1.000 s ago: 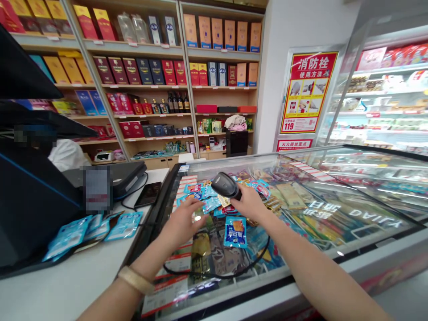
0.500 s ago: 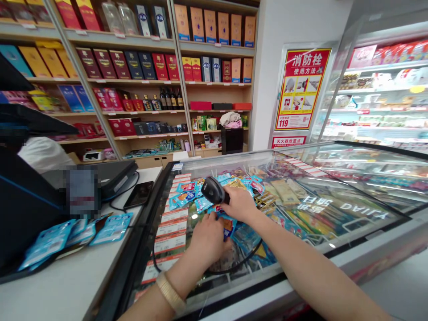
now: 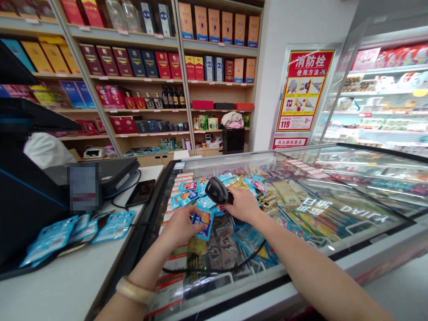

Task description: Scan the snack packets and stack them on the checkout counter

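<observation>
My right hand (image 3: 245, 206) is closed round the handle of a black barcode scanner (image 3: 216, 191), its head tilted up and to the left over the freezer lid. In my left hand (image 3: 179, 227) a small blue snack packet (image 3: 202, 223) is pinched between thumb and fingers, just left of and below the scanner. Several more blue snack packets (image 3: 189, 196) lie in a heap on the glass beyond both hands. Among them are some gold packets (image 3: 267, 203) right of my right hand. The scanner's black cable (image 3: 214, 270) loops over the glass below my hands.
A glass-topped chest freezer (image 3: 334, 187) spans the middle and right. On the white counter (image 3: 83, 272) at left are blue packets (image 3: 113, 226), a phone (image 3: 141, 192) and a dark checkout machine (image 3: 26, 187). Shelves of boxed goods (image 3: 140, 62) stand behind.
My left hand has moved left and slightly back from beside the scanner, bringing the blue packet with it. The right hand keeps hold of the scanner in nearly the same place.
</observation>
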Motion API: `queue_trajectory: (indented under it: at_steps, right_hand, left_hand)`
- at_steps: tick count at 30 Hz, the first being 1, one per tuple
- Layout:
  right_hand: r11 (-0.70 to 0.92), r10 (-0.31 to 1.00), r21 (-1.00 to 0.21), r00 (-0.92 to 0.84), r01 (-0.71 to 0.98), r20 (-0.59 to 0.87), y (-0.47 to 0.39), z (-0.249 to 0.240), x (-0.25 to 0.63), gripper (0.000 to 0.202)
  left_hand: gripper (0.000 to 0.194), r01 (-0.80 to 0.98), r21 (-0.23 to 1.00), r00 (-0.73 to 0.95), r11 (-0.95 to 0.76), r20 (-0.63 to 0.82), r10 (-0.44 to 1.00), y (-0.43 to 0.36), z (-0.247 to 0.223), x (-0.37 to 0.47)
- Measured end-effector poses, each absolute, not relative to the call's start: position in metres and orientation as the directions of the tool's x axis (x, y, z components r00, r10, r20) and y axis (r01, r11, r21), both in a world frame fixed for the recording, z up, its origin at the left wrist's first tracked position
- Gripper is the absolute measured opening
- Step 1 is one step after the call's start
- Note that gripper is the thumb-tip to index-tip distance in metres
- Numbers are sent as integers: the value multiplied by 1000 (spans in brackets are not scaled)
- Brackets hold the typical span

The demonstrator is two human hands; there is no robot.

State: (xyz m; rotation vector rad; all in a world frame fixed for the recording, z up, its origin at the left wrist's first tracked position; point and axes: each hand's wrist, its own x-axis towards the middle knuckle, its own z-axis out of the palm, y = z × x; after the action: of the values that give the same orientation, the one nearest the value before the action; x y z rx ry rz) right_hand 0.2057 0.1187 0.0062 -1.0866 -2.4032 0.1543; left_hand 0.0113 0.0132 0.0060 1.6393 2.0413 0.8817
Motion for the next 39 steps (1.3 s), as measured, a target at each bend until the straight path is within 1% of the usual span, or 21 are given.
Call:
queue_trajectory:
  at_steps: [2, 4, 7, 9, 11, 14, 17, 19, 22, 27, 29, 33, 39]
  right_hand:
    - [668, 737, -301, -548, 681, 396, 118, 7, 207, 33]
    - [662, 741, -306, -539, 684, 400, 117, 8, 207, 33]
    - [670, 734, -314, -538, 672, 413, 116, 9, 208, 35]
    - [679, 726, -321, -542, 660, 423, 116, 8, 208, 37]
    - [688, 718, -326, -543, 648, 436, 117, 5, 208, 37]
    - [701, 705, -330, -545, 632, 454, 118, 2, 207, 34]
    - [710, 696, -335, -548, 619, 464, 117, 1, 205, 32]
    - [719, 688, -343, -552, 604, 471, 115, 1, 203, 33]
    - [747, 661, -359, -573, 559, 484, 111, 3, 198, 33]
    - [787, 617, -389, -610, 478, 497, 104, 3, 193, 32]
    - [786, 618, -405, -614, 466, 492, 103, 3, 192, 33]
    - [767, 640, -420, -618, 485, 456, 107, 3, 190, 33]
    - [744, 666, -418, -624, 520, 408, 112, 6, 185, 33]
  left_hand:
    - [35, 575, 810, -357, 117, 119, 927, 14, 11, 2]
    - [51, 405, 911, -415, 77, 108, 903, 13, 18, -4]
    - [70, 160, 987, -395, 29, 37, 918, 12, 23, -7]
    - [74, 83, 996, -410, 19, 17, 912, 14, 21, -9]
    - [71, 103, 995, -484, 6, 45, 874, 17, 15, -11]
    - [61, 181, 983, -594, -2, 111, 797, 23, 5, -18]
    - [57, 190, 982, -663, 13, 119, 739, 26, 0, -25]
    - [53, 185, 983, -693, -6, 134, 708, 27, 1, -28]
    - [47, 134, 987, -717, -91, 160, 678, 27, 5, -27]
    - [40, -38, 984, -755, -172, 85, 650, 28, 9, -23]
    - [39, -69, 979, -753, -190, 74, 654, 29, 8, -23]
    - [35, -45, 978, -753, -205, 101, 650, 31, 6, -26]
    - [32, -4, 987, -755, -162, 104, 647, 32, 5, -28]
